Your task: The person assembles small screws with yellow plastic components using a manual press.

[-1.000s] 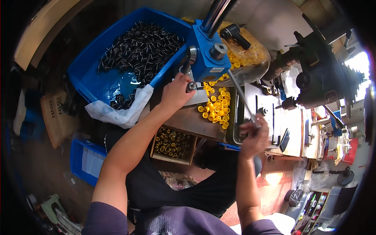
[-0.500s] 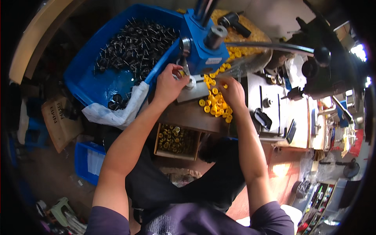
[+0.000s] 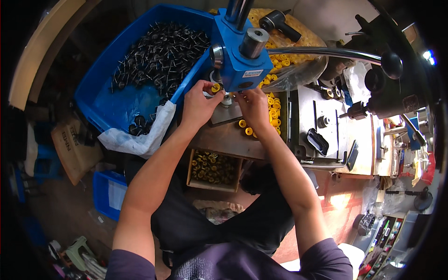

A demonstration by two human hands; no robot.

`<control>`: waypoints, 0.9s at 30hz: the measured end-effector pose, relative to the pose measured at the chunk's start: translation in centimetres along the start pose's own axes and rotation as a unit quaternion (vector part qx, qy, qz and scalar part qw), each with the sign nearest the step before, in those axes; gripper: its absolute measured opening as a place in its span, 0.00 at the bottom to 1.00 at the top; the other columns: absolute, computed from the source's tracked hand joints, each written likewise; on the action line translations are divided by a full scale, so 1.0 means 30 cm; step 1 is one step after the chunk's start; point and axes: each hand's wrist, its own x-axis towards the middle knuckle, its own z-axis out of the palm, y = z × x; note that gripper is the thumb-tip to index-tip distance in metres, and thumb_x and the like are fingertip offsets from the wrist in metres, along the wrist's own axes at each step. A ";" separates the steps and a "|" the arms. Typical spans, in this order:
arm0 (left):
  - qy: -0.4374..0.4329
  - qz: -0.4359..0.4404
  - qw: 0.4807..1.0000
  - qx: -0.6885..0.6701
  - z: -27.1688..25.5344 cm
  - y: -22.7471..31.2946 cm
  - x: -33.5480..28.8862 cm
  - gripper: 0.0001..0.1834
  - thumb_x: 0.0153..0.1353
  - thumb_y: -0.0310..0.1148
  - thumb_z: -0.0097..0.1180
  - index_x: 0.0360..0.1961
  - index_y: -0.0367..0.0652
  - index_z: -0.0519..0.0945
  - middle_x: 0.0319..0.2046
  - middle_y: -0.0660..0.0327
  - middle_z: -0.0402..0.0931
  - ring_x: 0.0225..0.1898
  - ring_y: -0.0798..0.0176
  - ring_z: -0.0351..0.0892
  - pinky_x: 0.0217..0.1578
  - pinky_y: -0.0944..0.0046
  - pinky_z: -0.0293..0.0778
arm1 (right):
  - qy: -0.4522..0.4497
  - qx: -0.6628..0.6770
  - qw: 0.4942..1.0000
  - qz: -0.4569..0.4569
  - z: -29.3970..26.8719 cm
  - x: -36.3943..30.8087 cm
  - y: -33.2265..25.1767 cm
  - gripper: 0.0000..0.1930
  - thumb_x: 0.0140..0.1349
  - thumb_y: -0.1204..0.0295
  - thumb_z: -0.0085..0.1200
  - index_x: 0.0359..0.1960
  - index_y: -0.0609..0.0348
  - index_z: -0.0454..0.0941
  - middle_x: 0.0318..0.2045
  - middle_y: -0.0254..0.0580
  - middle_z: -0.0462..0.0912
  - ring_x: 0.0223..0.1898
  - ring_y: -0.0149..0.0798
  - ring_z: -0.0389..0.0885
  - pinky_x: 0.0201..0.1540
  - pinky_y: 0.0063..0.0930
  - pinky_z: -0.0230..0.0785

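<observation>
A small yellow cup-shaped part (image 3: 215,87) is pinched between the thumb and fingers of my left hand (image 3: 198,105), just left of the press fixture. My right hand (image 3: 254,108) is closed by the right side of the round metal fixture (image 3: 227,100), under the press head. Its fingertips are pressed together, and what they hold is too small to make out. Above both hands stands a blue hand press (image 3: 240,60) with a steel ram. More yellow parts (image 3: 274,109) lie heaped right of my right hand, partly hidden by it.
A blue tub (image 3: 93,100) of black parts with metal pins stands at the left. The press lever (image 3: 326,50) reaches right, near a drill press (image 3: 396,109). A bag of yellow parts (image 3: 282,60) lies behind. Below the bench sits a box of yellow-and-dark parts (image 3: 212,186).
My right hand has moved left from the yellow heap to the fixture under the press. My left hand remains beside the fixture, the yellow part now plainer to see.
</observation>
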 end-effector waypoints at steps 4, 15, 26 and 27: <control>-0.004 0.007 1.000 -0.007 -0.006 -0.016 0.000 0.19 0.58 0.38 0.69 0.41 0.33 0.82 0.32 0.57 0.83 0.34 0.58 0.83 0.37 0.61 0.76 | -0.004 -0.059 0.997 -0.042 0.009 -0.013 -0.028 0.05 0.59 0.79 0.59 0.36 0.61 0.84 0.38 0.49 0.82 0.38 0.57 0.82 0.40 0.46 0.75; -0.065 0.098 0.991 0.066 0.016 -0.002 0.005 0.19 0.57 0.35 0.69 0.47 0.38 0.82 0.43 0.54 0.79 0.41 0.53 0.84 0.41 0.57 0.79 | -0.021 -0.001 1.000 0.007 -0.094 -0.013 -0.034 0.09 0.60 0.82 0.55 0.40 0.60 0.85 0.36 0.48 0.83 0.37 0.53 0.84 0.39 0.39 0.75; -0.061 0.080 0.980 0.173 0.036 0.028 -0.016 0.30 0.53 0.41 0.71 0.55 0.41 0.74 0.48 0.52 0.75 0.48 0.45 0.80 0.47 0.51 0.78 | 0.229 0.234 0.943 0.052 -0.413 0.099 -0.183 0.15 0.75 0.63 0.49 0.51 0.60 0.80 0.43 0.38 0.82 0.41 0.29 0.81 0.39 0.24 0.73; -0.056 0.098 0.979 0.168 0.034 0.037 -0.020 0.31 0.54 0.41 0.70 0.55 0.40 0.73 0.48 0.54 0.75 0.48 0.46 0.81 0.46 0.50 0.79 | 0.254 0.303 0.919 0.004 -0.507 0.146 -0.212 0.21 0.77 0.57 0.42 0.53 0.63 0.77 0.47 0.40 0.81 0.45 0.32 0.81 0.42 0.27 0.74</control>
